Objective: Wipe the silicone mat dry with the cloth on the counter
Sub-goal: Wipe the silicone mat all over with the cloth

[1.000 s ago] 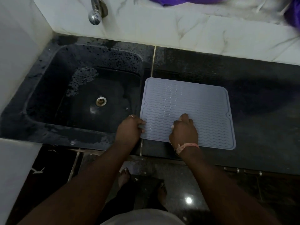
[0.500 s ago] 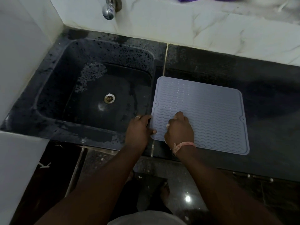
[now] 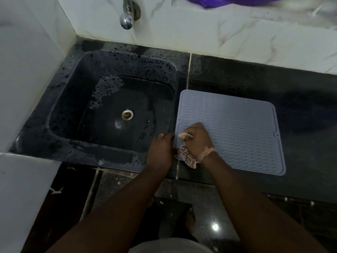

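A pale grey-blue silicone mat [image 3: 237,128] with a wavy ribbed surface lies flat on the dark counter, just right of the sink. My right hand [image 3: 197,141] is on the mat's near left corner, fingers curled round a small pinkish striped cloth [image 3: 187,157] that sticks out below the wrist and between the fingers. My left hand [image 3: 161,150] rests at the mat's left edge, its fingertips touching that edge, on the strip between sink and mat.
A black sink [image 3: 116,110] with a drain [image 3: 127,115] and wet patches fills the left. A chrome tap [image 3: 127,19] juts from the white marble wall. Purple fabric [image 3: 228,0] lies on the ledge at the top. The counter's front edge [image 3: 237,183] runs below the mat.
My right hand has slid to the mat's left near corner, and the cloth now shows under it. My left hand stays at the mat's left edge.
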